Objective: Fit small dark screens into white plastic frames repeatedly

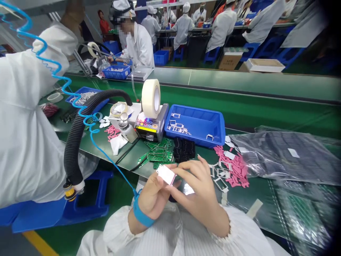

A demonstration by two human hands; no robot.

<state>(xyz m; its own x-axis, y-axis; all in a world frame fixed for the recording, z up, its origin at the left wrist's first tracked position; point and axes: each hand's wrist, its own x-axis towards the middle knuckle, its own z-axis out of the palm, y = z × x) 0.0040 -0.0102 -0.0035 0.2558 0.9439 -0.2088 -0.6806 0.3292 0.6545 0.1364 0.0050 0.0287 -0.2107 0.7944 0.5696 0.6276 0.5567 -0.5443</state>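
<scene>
A small white rectangular piece (166,174) with a pinkish edge is held between my two hands, above the table's front edge. My left hand (154,193), with a blue band round its wrist, grips the piece's left side, thumb near its corner. The thumb and a finger of my right hand (195,185) pinch its right side, the other fingers raised. Just beyond lie green circuit boards (160,153) and a pile of black parts (183,150). White frames (220,184) and pink pieces (237,170) lie to the right of my right hand.
A tape dispenser (150,129) carries a big tape roll (151,97), beside a blue tray (197,122) and a metal-topped bottle (128,129). A black hose (73,142) and a co-worker's white sleeve (16,124) are at left. Plastic-wrapped sheets (293,153) cover the right.
</scene>
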